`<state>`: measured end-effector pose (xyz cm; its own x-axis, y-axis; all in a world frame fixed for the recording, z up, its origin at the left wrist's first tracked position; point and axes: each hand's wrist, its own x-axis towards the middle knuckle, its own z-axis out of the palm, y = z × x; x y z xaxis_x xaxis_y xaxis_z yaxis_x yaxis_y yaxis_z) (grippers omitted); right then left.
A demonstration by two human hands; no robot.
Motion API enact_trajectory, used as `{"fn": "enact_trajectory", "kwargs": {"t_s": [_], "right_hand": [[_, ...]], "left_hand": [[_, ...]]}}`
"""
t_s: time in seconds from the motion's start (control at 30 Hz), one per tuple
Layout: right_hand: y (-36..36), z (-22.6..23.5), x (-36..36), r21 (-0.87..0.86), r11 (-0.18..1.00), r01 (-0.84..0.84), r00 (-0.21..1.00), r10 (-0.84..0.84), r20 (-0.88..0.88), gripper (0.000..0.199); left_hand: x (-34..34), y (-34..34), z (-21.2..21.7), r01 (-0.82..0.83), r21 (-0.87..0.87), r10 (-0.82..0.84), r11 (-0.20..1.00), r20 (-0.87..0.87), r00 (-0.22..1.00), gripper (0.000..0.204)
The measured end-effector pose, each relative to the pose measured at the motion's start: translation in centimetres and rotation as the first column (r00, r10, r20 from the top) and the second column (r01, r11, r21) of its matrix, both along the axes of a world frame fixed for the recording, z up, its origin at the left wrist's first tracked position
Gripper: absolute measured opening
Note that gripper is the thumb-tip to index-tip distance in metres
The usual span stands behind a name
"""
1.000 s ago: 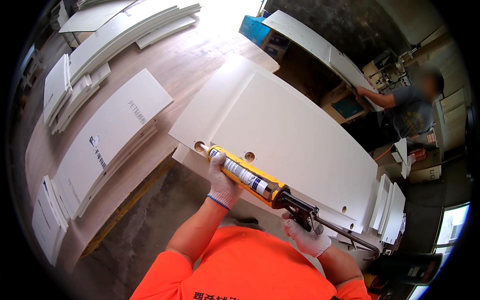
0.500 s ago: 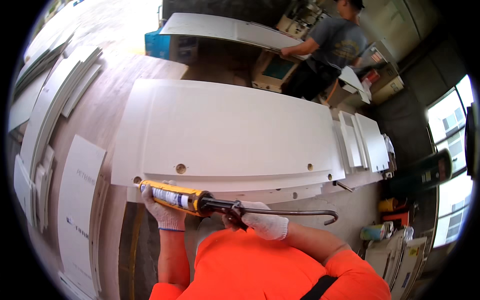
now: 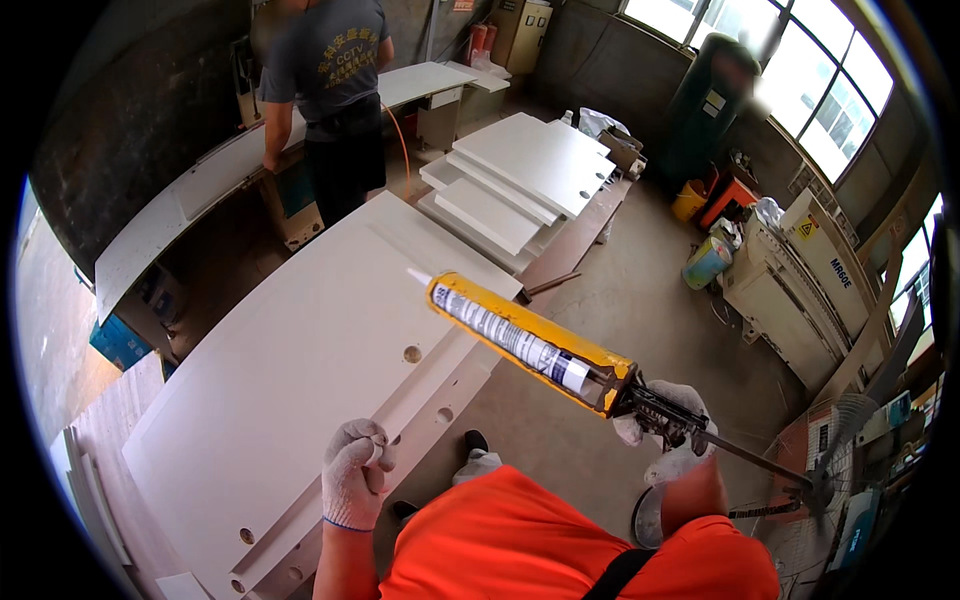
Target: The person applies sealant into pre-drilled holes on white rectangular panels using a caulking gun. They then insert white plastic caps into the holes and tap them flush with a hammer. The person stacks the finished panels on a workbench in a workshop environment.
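Note:
In my right hand (image 3: 688, 465), in a white knit glove, is a yellow caulking gun (image 3: 590, 362). My fingers wrap its black handle and trigger end. A white-labelled cartridge (image 3: 515, 338) lies in its barrel, with the pale nozzle (image 3: 420, 275) pointing up and left over the boards. My left hand (image 3: 357, 470), gloved too, is closed with curled fingers near the front edge of the stacked white boards (image 3: 300, 330). Whether anything is inside those fingers is hidden. Round holes (image 3: 412, 354) show along the boards' near edge.
A co-worker (image 3: 325, 90) stands at a long white-topped bench (image 3: 225, 170) beyond the boards. Smaller white panels (image 3: 530, 165) are stacked to the far right. Rightward stand a paint bucket (image 3: 708, 262), a pale machine (image 3: 800, 290) and a wire-caged fan (image 3: 825, 475).
My view has swung to the right. My left hand has come off the gun's front end and closed. The gun is now in my right hand alone, raised and moved rightward.

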<state>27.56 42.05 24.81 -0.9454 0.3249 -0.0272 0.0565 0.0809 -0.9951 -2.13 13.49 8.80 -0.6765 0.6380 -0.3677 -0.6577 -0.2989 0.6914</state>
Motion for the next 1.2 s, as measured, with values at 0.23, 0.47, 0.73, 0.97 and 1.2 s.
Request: {"fn": "enact_trajectory", "kwargs": {"t_s": [0.23,0.47,0.73,0.97,1.2], "right_hand": [[17.8,-13.3,-3.0,0.913,0.402,0.072,0.848,-0.506,0.156,0.044],[38.8,-34.4,-12.8,0.951,0.245,-0.191,0.73,-0.612,0.304,0.043],[38.8,-32.9,-19.5,0.99,0.128,0.051,0.939,-0.345,-0.004,0.054],[11.3,-22.7,-20.6,0.3,0.828,-0.474,0.874,0.482,0.051,0.032],[11.3,-24.1,-22.9,0.188,0.979,-0.074,0.958,0.017,0.288,0.024]], "left_hand": [[1.8,12.1,-2.8,0.158,-0.185,-0.108,0.97,0.254,0.961,0.035],[3.1,15.9,-4.6,0.114,-0.255,-0.06,0.96,0.21,0.976,0.022],[5.6,17.1,-3.5,-0.047,-0.457,0.169,0.888,0.23,0.958,0.037],[4.5,20.4,-3.4,0.066,-0.428,-0.016,0.901,0.121,0.993,0.043],[4.5,15.4,-3.7,0.091,-0.378,0.004,0.922,0.244,0.97,0.035]]}}
